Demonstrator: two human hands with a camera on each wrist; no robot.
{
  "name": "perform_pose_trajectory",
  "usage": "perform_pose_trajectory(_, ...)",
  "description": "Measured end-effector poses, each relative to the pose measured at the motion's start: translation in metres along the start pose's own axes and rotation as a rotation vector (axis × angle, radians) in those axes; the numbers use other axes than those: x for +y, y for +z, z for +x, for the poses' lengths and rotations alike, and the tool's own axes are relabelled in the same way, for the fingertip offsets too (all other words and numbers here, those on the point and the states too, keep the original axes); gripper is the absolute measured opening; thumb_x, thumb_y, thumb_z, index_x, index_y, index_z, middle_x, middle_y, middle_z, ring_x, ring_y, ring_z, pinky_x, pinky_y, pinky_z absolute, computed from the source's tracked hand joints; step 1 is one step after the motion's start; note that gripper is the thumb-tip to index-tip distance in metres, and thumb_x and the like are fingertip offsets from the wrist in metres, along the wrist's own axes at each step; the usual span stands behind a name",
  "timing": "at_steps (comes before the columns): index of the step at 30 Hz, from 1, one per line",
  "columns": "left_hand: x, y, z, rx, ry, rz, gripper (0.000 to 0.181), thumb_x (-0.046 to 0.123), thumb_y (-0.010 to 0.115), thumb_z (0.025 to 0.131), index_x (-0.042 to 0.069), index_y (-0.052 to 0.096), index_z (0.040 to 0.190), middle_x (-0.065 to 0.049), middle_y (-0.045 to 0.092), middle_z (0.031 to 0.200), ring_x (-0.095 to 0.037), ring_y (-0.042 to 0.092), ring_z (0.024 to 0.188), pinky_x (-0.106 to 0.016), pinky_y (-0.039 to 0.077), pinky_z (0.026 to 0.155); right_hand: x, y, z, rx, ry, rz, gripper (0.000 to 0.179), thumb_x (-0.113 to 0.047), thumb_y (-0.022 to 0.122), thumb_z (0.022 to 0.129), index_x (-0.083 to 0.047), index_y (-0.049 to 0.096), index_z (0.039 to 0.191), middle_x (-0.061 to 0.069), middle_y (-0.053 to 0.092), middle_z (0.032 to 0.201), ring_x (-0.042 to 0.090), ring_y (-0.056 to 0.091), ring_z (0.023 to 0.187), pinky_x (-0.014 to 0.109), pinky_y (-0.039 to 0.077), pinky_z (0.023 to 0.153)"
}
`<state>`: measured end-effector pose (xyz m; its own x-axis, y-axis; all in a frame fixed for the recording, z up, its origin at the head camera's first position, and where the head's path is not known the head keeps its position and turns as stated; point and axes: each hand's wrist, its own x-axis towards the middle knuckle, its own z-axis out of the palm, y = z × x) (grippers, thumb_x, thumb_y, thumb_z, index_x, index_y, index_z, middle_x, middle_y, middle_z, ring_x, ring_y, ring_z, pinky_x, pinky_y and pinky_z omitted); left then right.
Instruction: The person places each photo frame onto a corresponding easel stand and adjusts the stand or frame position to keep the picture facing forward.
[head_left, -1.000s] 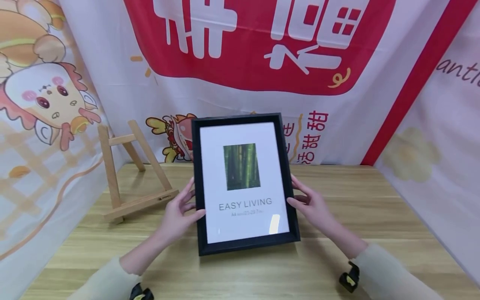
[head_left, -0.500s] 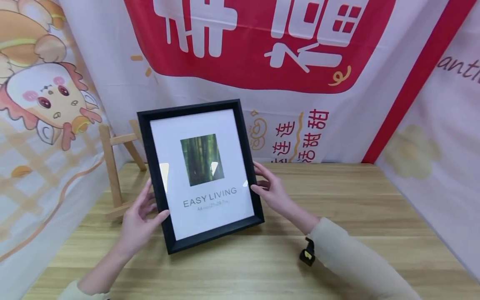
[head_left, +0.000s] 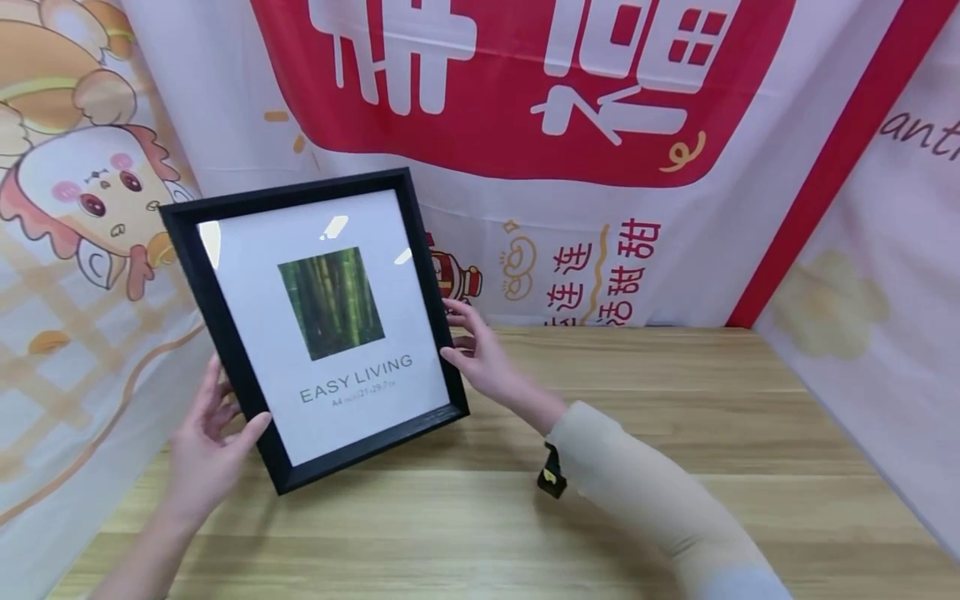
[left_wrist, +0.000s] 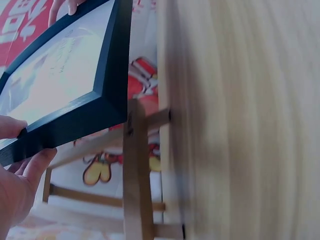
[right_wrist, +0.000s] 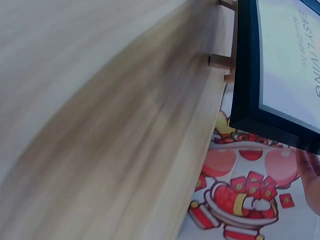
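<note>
A black picture frame (head_left: 337, 304) with a bamboo picture and "EASY LIVING" print is held up, tilted, above the table on the left. My left hand (head_left: 213, 442) grips its left side, thumb on the front edge and fingers behind. On the opposite side my right hand (head_left: 483, 354) pinches the border the same way. A wooden easel (left_wrist: 137, 175) stands behind and below the frame in the left wrist view; in the head view the frame hides it. The right wrist view shows the frame's lower corner (right_wrist: 247, 107) raised off the table, with easel feet (right_wrist: 220, 61) beyond.
The wood-grain table (head_left: 600, 500) reaches back to a printed cloth backdrop (head_left: 495, 192) with red and white lettering. Cloth walls stand at the left (head_left: 97, 333) and right (head_left: 862, 275). A black wrist strap device (head_left: 552, 475) sits at the right sleeve.
Both hands have carried the picture frame leftward and up, from the table's middle to in front of the easel. It leans more and now covers the easel in the head view.
</note>
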<state>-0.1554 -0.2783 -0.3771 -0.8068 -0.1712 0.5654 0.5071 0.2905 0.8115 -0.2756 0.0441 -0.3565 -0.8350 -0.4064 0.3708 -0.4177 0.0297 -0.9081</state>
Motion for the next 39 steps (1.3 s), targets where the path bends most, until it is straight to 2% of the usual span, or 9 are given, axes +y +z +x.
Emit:
perform_pose_trajectory(5,0.002,-0.018,0.009,0.072,0.039,-0.092,0.094,-0.035,0.053,0.074,0.013,0.033,0.152,0.002,0.059,0.12,-0.004,0.063,0.092,-0.013,0.054,0.061,-0.001,0.021,0.024,0.013,-0.066,-0.002,0.067,0.013,0.057,0.091,-0.016,0.036,0.147,0.018,0.051,0.132,0.032,0.063,0.1,0.036,0.056,0.085)
perform_pose_trajectory(10,0.004,-0.034,0.022,0.112,0.124,-0.013,0.093,-0.036,0.053,0.071,0.009,0.035,0.151,0.0,0.059,0.122,-0.004,0.063,0.093,-0.011,0.052,0.057,-0.006,0.037,0.046,0.011,-0.108,-0.034,0.07,0.01,0.057,0.092,-0.019,0.033,0.151,0.016,0.049,0.134,0.031,0.061,0.105,0.033,0.055,0.087)
perform_pose_trajectory(13,0.006,-0.043,0.029,0.142,0.091,0.024,0.091,-0.034,0.054,0.072,0.011,0.036,0.15,0.002,0.06,0.12,-0.004,0.063,0.093,-0.01,0.052,0.056,-0.008,0.046,0.056,0.008,-0.127,-0.06,0.069,0.007,0.058,0.093,-0.02,0.032,0.152,0.014,0.049,0.136,0.026,0.059,0.111,0.031,0.052,0.091)
perform_pose_trajectory(15,0.006,-0.049,0.033,0.159,0.068,-0.024,0.09,-0.033,0.053,0.073,0.011,0.037,0.15,0.002,0.061,0.119,-0.005,0.063,0.093,-0.01,0.052,0.056,-0.009,0.052,0.062,-0.001,-0.139,-0.072,0.069,0.005,0.057,0.094,-0.021,0.031,0.153,0.013,0.049,0.137,0.024,0.058,0.113,0.031,0.051,0.093)
perform_pose_trajectory(21,0.002,-0.065,0.038,0.186,0.094,-0.082,0.09,-0.033,0.051,0.072,0.009,0.036,0.15,-0.001,0.062,0.119,-0.006,0.063,0.094,-0.009,0.051,0.055,-0.011,0.069,0.079,-0.006,-0.173,-0.115,0.069,0.005,0.057,0.094,-0.022,0.031,0.153,0.012,0.046,0.141,0.021,0.056,0.117,0.029,0.049,0.096)
perform_pose_trajectory(28,-0.002,-0.074,0.046,0.211,0.071,-0.168,0.089,-0.035,0.051,0.072,0.009,0.039,0.149,-0.007,0.06,0.123,-0.01,0.063,0.093,-0.009,0.052,0.062,-0.01,0.082,0.091,0.038,-0.225,-0.164,0.07,0.006,0.059,0.093,-0.018,0.032,0.152,0.012,0.045,0.142,0.017,0.05,0.124,0.025,0.049,0.096)
perform_pose_trajectory(32,-0.005,-0.076,0.051,0.217,0.072,-0.076,0.09,-0.033,0.052,0.073,0.011,0.038,0.15,-0.006,0.058,0.125,-0.01,0.061,0.096,-0.009,0.052,0.073,-0.007,0.089,0.096,0.067,-0.209,-0.187,0.07,0.006,0.059,0.093,-0.02,0.031,0.152,0.011,0.046,0.139,0.017,0.052,0.121,0.024,0.049,0.095)
perform_pose_trajectory(34,-0.006,-0.078,0.052,0.221,0.062,0.018,0.091,-0.031,0.054,0.074,0.014,0.036,0.151,-0.004,0.056,0.127,-0.009,0.059,0.098,-0.009,0.051,0.076,-0.005,0.092,0.098,0.075,-0.19,-0.197,0.07,0.004,0.059,0.093,-0.022,0.03,0.152,0.01,0.046,0.138,0.018,0.053,0.12,0.025,0.049,0.095)
perform_pose_trajectory(39,-0.012,-0.083,0.058,0.23,0.019,0.192,0.09,-0.026,0.057,0.078,0.021,0.033,0.152,-0.001,0.054,0.127,-0.01,0.056,0.101,-0.008,0.05,0.074,-0.001,0.1,0.1,0.084,-0.16,-0.203,0.071,0.002,0.058,0.095,-0.026,0.028,0.152,0.009,0.045,0.139,0.02,0.053,0.121,0.029,0.049,0.097)
